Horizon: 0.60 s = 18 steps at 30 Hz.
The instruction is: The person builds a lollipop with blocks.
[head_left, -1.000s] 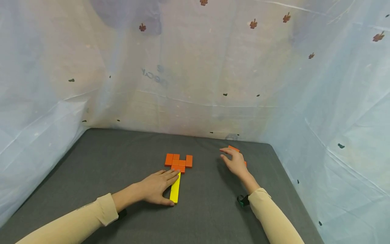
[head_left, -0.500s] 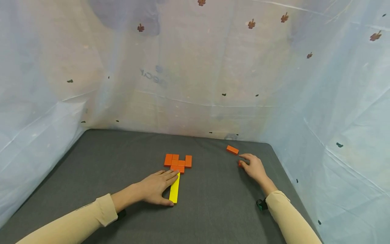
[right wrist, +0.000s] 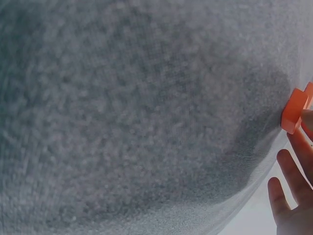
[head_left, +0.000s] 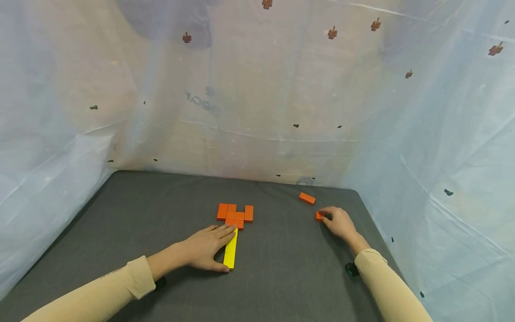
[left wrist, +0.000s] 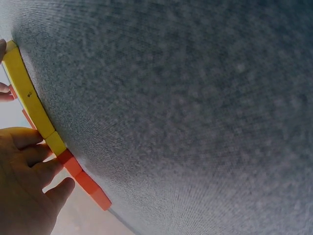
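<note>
A narrow yellow strip (head_left: 230,255) lies on the dark table, its far end against a flat cluster of orange blocks (head_left: 235,215). My left hand (head_left: 205,250) rests along its left side, thumb at the near end and fingers fairly straight across the far end. Seams divide the yellow strip (left wrist: 29,95) into blocks in the left wrist view. Farther right, my right hand (head_left: 339,222) pinches a small orange block (head_left: 319,216) between thumb and forefinger. That orange block (right wrist: 294,110) still looks close to the cloth, with the other fingers spread beside it.
Another orange block (head_left: 307,198) lies alone just beyond the right hand. The dark cloth-covered table (head_left: 277,277) has a rounded far edge. Pale plastic sheeting (head_left: 249,112) hangs behind it and at both sides.
My right hand has moved right, away from the far lone block, and now pinches the nearer orange block. The left hand stays on the yellow strip.
</note>
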Motion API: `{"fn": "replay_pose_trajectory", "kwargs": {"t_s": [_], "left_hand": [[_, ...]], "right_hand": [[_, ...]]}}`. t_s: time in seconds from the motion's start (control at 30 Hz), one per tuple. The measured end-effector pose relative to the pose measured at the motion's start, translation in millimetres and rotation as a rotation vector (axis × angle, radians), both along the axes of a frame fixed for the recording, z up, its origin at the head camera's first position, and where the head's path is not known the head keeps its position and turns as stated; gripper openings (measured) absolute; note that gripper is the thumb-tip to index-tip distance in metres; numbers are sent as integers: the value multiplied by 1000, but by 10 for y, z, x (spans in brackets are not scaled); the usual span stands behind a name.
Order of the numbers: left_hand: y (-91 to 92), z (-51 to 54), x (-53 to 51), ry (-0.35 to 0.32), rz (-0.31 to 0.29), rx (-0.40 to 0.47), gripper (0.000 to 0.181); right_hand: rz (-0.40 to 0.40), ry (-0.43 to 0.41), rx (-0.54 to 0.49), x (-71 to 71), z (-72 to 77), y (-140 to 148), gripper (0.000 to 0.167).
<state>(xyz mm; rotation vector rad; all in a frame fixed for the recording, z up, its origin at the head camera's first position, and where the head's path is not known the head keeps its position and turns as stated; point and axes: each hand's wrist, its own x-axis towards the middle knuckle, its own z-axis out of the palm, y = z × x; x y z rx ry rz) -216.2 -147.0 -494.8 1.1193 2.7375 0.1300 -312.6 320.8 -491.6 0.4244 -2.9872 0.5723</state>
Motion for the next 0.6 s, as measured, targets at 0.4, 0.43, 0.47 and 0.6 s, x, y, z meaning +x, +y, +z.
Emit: {"fn": "replay_pose_trajectory", "kwargs": {"t_s": [0.4, 0.43, 0.47, 0.6], "left_hand": [[-3, 10, 13, 0, -4, 7, 106], [-5, 8, 12, 1, -4, 7, 106], [-6, 6, 10, 2, -4, 8, 106], [-13, -2, 6, 2, -6, 9, 106]], "right_hand": [[12, -33, 27, 18, 4, -4, 30], [11, -34, 26, 16, 2, -3, 30], [13, -32, 26, 16, 1, -1, 30], [20, -22, 28, 16, -12, 5, 30]]}}
